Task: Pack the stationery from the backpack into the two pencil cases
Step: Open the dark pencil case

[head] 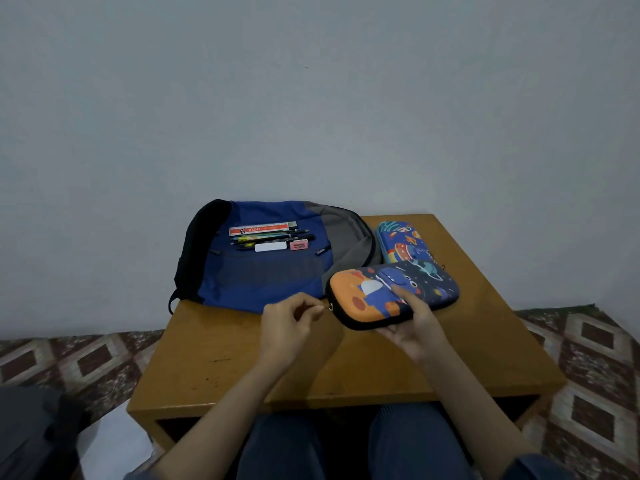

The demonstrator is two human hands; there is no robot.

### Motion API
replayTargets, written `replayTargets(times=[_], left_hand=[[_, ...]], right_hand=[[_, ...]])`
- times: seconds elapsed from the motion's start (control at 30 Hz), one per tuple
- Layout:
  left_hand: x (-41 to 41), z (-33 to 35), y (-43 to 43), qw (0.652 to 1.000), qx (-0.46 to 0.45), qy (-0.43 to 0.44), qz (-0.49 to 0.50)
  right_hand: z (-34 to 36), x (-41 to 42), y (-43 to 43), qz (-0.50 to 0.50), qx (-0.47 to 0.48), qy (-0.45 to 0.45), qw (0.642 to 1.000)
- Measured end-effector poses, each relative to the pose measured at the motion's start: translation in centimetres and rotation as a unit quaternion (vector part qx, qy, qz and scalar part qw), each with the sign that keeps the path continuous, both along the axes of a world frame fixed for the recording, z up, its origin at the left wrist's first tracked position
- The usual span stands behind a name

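Both hands work at the zipper end of a dark space-print pencil case (393, 293) on a wooden table (242, 362).

The right hand (414, 329) cups the case's near edge from below, thumb pressed on its lid, a firm grip. The left hand (289, 318) is curled, fingertips pinched at the small zipper pull (330, 308); actual contact cannot be told. A second, light-blue pencil case (401, 241) lies shut at 12 o'clock from the held one, touching it. At 10 o'clock the blue backpack (263, 271) lies flat, bearing a ruler (261, 229), pens and pencils (273, 238), a white eraser (270, 247) and a pink eraser (299, 244).
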State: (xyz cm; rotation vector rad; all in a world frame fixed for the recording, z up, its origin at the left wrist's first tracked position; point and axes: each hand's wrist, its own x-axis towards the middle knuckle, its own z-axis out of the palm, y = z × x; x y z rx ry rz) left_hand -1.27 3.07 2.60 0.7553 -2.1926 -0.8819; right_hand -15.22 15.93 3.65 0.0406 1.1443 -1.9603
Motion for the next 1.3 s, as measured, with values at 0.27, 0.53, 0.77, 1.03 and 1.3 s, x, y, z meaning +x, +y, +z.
replayTargets(times=[0.27,0.53,0.77,1.03,1.3], left_hand=[[0.6,3.0,-2.3,0.999,0.005,0.003,-0.041],[0.3,2.2,-1.7,0.992,0.069,-0.094,-0.050],[-1.4,3.3,2.0,0.959,0.143,-0.176,-0.172],[-1.2,0.5,3.3,0.951,0.265,-0.087,-0.132],[0.9,-0.3,1.2,0.869,0.476,0.004,-0.137]], right_hand=[[0.2,-0.7,1.6,0.129,-0.011,0.141,0.981],[-0.6,-1.2,0.9,0.140,0.068,0.168,0.973],[0.0,0.5,-0.6,0.150,0.131,0.260,0.945],[-0.9,1.5,-1.1,0.154,0.099,0.282,0.942],[-2.6,-0.8,0.0,0.144,0.133,0.211,0.958]])
